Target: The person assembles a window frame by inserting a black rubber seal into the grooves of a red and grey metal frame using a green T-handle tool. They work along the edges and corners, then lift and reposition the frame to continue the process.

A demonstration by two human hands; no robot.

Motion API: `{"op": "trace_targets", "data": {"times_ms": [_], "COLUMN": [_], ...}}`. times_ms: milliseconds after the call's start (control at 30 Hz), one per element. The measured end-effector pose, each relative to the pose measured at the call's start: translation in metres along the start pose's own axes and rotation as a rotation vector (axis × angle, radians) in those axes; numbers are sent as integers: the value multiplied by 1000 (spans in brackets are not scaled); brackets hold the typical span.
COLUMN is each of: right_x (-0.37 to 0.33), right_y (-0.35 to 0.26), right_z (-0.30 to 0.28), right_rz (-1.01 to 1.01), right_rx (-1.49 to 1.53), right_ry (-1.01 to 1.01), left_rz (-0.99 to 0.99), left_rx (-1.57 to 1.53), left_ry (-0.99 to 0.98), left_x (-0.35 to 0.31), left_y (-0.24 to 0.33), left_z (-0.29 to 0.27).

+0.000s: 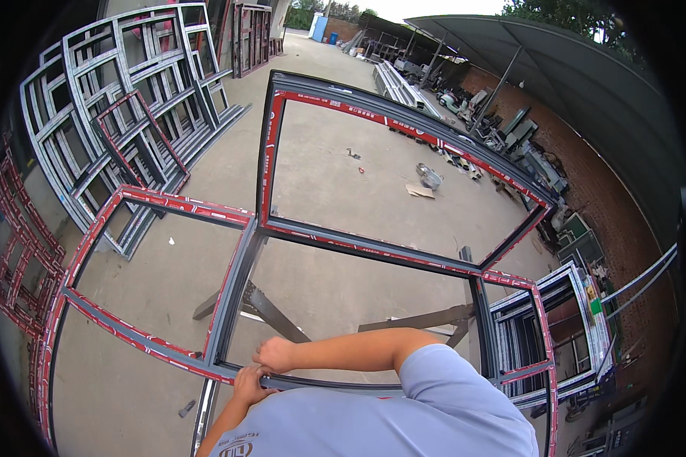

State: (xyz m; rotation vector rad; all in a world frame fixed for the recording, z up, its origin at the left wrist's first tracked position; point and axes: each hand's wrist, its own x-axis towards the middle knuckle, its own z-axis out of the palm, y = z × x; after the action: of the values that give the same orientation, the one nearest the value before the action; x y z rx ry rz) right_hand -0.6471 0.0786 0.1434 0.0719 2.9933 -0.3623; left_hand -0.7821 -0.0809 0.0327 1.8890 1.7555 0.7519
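Note:
A large window frame (156, 348) of dark grey profiles with red-printed protective film lies in front of me. Its hinged sash (373, 114) is swung up along the far side of the middle opening. At the near left corner of that opening, my left hand (250, 385) is closed, low against the near bar. Just above it, my right hand (274, 355) forms a fist, the forearm crossing leftward over the opening. The two hands nearly touch. A small dark bit shows between them, too small to name, and my fingers hide what they grip.
Dark metal support beams (270, 312) stand under the frame. Grey frames (91, 99) lean at the left, near red-filmed frames (23, 251). More frames (545, 327) are stacked at the right. A dark small object (187, 409) and a silver bundle (428, 177) lie on the concrete floor.

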Motion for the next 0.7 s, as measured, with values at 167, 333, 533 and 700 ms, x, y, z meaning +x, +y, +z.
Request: {"op": "trace_targets", "data": {"times_ms": [167,333,533,700], "right_x": [-4,12,21,8], "right_y": [9,-11,-23,-12], "right_z": [3,10,-13,-42], "right_rz": [-93,189,487,121], "right_rx": [-122,-12,196,109], "right_ry": [-9,-20,-73,-183], "left_rz": [0,-2,-14,-7], "left_rx": [59,-18,-8,3], "left_ry": [-14,22,17,-4], "left_x": [-1,1,0,0], "left_y": [-10,-8,-2,-8], "left_z": [8,5,0,5]}}
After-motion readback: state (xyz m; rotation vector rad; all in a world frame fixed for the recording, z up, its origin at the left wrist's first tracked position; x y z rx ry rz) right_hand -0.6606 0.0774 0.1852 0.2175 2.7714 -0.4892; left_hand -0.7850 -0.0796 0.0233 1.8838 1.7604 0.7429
